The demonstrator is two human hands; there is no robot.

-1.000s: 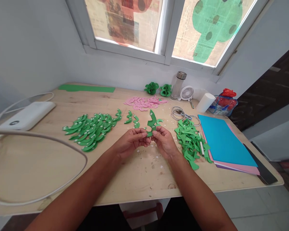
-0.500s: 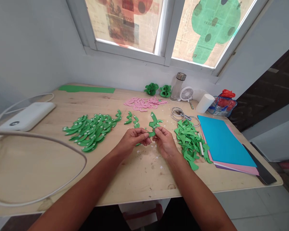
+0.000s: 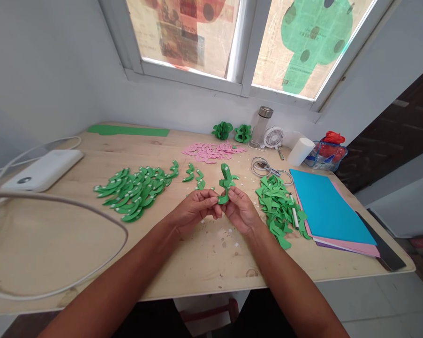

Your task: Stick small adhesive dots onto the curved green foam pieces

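Between my hands, above the middle of the table, is a curved green paper cutout [image 3: 226, 176] with a wavy edge, seen partly from its side. My left hand [image 3: 200, 205] pinches its lower left end between thumb and fingers. My right hand [image 3: 240, 209] grips its lower right side. Behind the hands lie a few loose green cutouts [image 3: 199, 180]. A large pile of similar green cutouts [image 3: 137, 190], marked with small white patches, spreads to the left. Pink cutouts [image 3: 211, 152] lie farther back. Green paper scraps [image 3: 276, 206] are heaped to the right of my right hand.
Scissors [image 3: 264, 165] lie behind the scraps, and a white pen [image 3: 295, 218] rests on them. Blue sheets [image 3: 331, 206] are stacked at right. Along the wall stand green paper ornaments [image 3: 222, 130], a bottle [image 3: 261, 126] and a fan [image 3: 273, 137]. A cable [image 3: 102, 216] loops past a power bank [image 3: 42, 170].
The held cutout has turned, and its thickness of stacked or folded layers now shows more along the side. Both hands stay in nearly the same place.
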